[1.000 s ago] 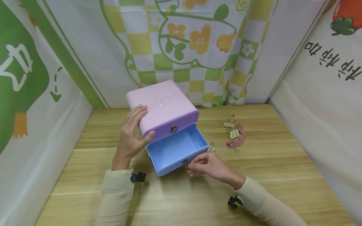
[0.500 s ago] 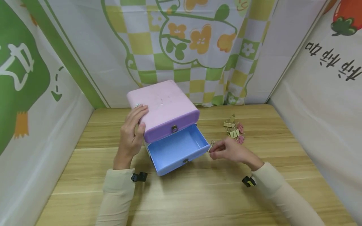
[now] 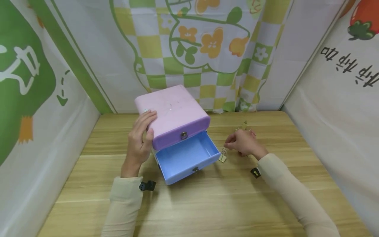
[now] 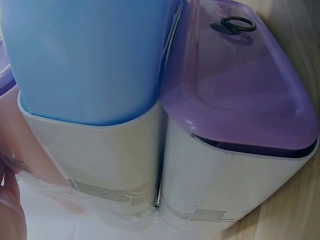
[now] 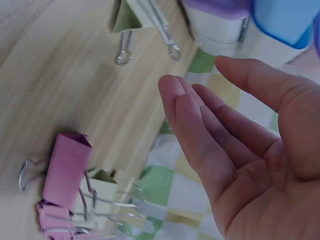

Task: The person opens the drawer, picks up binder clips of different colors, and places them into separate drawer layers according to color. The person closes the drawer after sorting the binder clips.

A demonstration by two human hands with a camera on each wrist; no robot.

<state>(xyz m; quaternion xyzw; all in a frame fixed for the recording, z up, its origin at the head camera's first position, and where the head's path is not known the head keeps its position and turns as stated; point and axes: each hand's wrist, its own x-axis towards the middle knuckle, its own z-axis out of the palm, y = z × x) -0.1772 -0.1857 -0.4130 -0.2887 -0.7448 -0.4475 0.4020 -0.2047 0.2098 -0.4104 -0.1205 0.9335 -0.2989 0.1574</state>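
Note:
A small drawer chest with a pink top [image 3: 174, 103] stands tilted to one side on the table. Its blue drawer [image 3: 186, 153] is pulled out with nothing in it. My left hand [image 3: 140, 141] rests on the chest's left edge, fingers on the top and thumb by the side. Over the binder clips my right hand [image 3: 244, 142] hovers; in the right wrist view its thumb and fingers are apart with nothing between them. A yellow binder clip [image 3: 222, 158] lies beside the drawer's right corner. A pink binder clip [image 5: 67, 170] lies among others, mostly hidden in the head view.
Below the blue drawer, a purple drawer [image 4: 240, 75] with a ring pull is nearly closed. The wooden table [image 3: 207, 210] runs back to a checked curtain [image 3: 192, 79]. Printed cloth walls stand at both sides.
My right hand has let go of the blue drawer's ring pull and moved right and back, over the clips. The left thumb has shifted from the chest's front corner to its side.

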